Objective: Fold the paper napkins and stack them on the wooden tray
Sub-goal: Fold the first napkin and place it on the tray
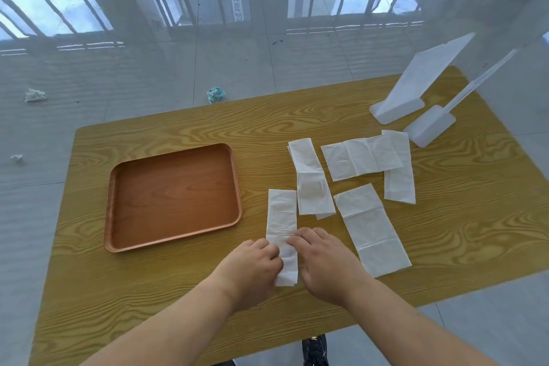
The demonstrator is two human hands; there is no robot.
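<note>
1. Pinching from both sides, the left hand (252, 267) and the right hand (323, 261) work the near half of a long white paper napkin strip (282, 217), which lies flat near the front edge of the yellow wood-grain table (178, 291).
2. Left fingers (267, 249) curl onto the strip's left edge; right fingers (303, 236) press its right edge at a crease line. Both sets are closed on the paper.
3. That strip sits just right of the empty brown rectangular wooden tray (175, 196), apart from it.
4. Four more white napkins lie toward the table's right side: a folded stack (312, 184), a long one (371, 229) nearest the right hand, and two overlapping pieces (362, 157) farther back.
5. Two white plastic stands (416, 89) occupy the far right corner.
</note>
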